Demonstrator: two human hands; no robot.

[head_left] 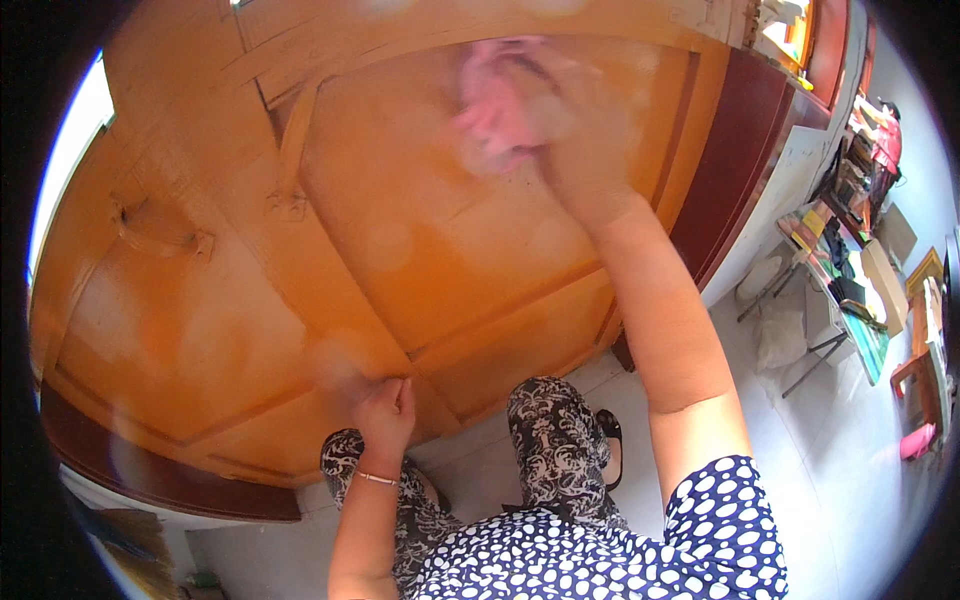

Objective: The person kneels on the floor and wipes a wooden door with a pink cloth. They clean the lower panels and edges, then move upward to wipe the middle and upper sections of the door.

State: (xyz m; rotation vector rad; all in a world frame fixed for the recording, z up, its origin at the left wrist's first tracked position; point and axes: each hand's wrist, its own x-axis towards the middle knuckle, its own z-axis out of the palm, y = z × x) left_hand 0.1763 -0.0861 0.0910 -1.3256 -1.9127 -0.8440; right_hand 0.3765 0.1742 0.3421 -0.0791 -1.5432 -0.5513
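Against the upper part of an orange-brown wooden door (430, 200), my right hand (575, 120) presses a pink cloth (492, 105). Motion blurs that hand, and its fingers are partly lost in the smear. Lower down, my left hand (386, 415) is closed in a fist in front of the door's bottom part, above my left knee. Whether anything is inside the fist is hidden. A dark blur lies beside its knuckles. To the left, a curved wooden handle (160, 235) stands out from the door, and another upright handle (297, 145) sits nearer the middle.
Dark red trim (728, 160) edges the door on the right. Beyond it, a folding table (850, 290) holds boxes and loose items, with a white bag (780, 335) below. Another person (885, 140) in red stands at far right. A broom-like bundle (135, 545) lies lower left.
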